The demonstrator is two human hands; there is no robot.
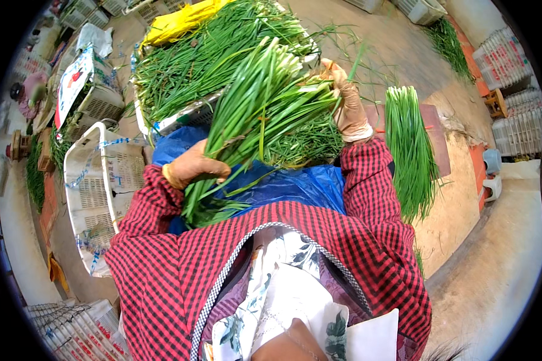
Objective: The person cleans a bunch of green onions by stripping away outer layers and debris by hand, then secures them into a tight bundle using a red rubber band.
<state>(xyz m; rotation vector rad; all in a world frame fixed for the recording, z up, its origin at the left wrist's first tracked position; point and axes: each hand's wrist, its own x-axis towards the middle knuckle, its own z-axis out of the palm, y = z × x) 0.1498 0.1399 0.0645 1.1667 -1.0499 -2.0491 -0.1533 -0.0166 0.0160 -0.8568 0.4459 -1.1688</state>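
Observation:
My left hand (198,167), in a tan glove, grips a thick bunch of green Chinese chives (248,108) around its leafy part. The pale stem ends point up and away from me. My right hand (347,101), gloved as well, has its fingers closed at the stem ends of some chives that lie across the bunch. Below the hands, loose chive scraps (307,142) lie over the blue plastic sheet (289,185) on my lap. Just beyond is a white plastic crate (140,110) heaped with chives (185,81).
A neat chive bundle (408,144) lies on a reddish board (436,135) at right. Left stands a white basket (88,180); beyond it, a filled crate (101,104). A yellow sack (183,22) lies on the heap. Another person (34,92) is at far left; stacked crates (521,122) line the right wall.

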